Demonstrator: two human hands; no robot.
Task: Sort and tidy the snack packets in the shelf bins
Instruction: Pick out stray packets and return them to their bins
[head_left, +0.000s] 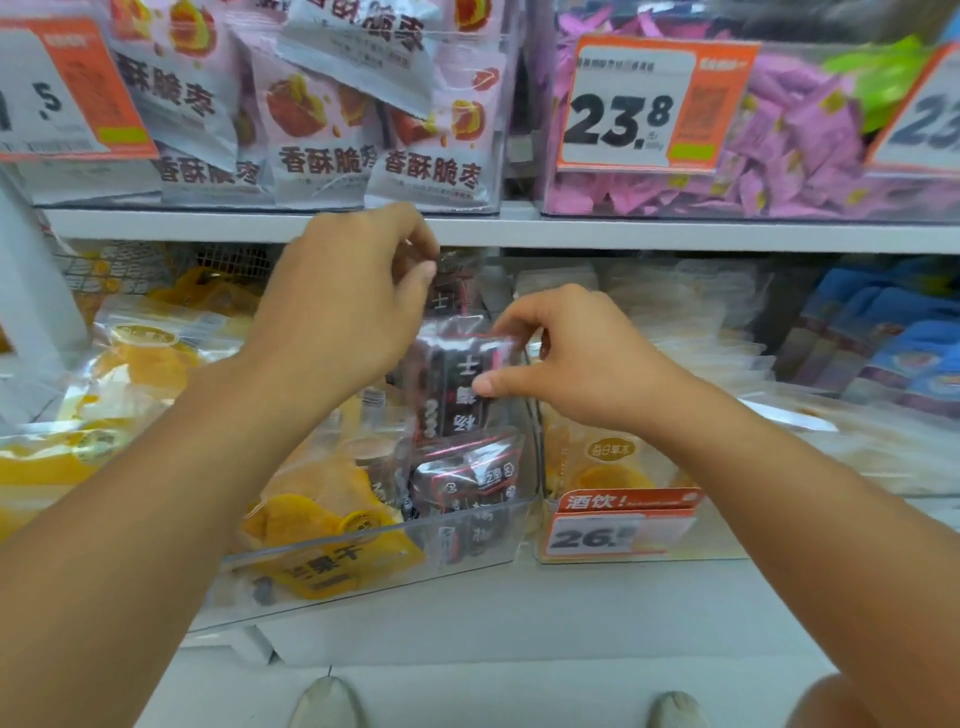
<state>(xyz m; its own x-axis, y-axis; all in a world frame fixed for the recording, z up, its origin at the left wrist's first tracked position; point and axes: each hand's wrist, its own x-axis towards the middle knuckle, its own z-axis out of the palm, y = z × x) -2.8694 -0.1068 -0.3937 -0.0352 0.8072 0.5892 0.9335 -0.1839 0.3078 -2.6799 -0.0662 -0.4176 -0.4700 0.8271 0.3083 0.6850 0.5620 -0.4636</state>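
A: We reach both arms forward over the clear bin (470, 540) on the lower shelf; our right hand (582, 364) pinches a dark packet (462, 384) standing upright at the bin's right side

B: And our left hand (343, 301), wrist bent, curls its fingertips onto another dark packet (449, 283) just behind; yellow packets (322, 499) fill the bin's left

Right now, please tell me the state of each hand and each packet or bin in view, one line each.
Left hand: raised, grip pinching a dark packet's top.
Right hand: grip pinching the front dark packet.
Front dark packet: upright, held above the bin.
Clear bin: holds dark and yellow packets, mixed.
Yellow packet: lying tilted in the bin.
Pink packets: heaped loosely in the upper bin.
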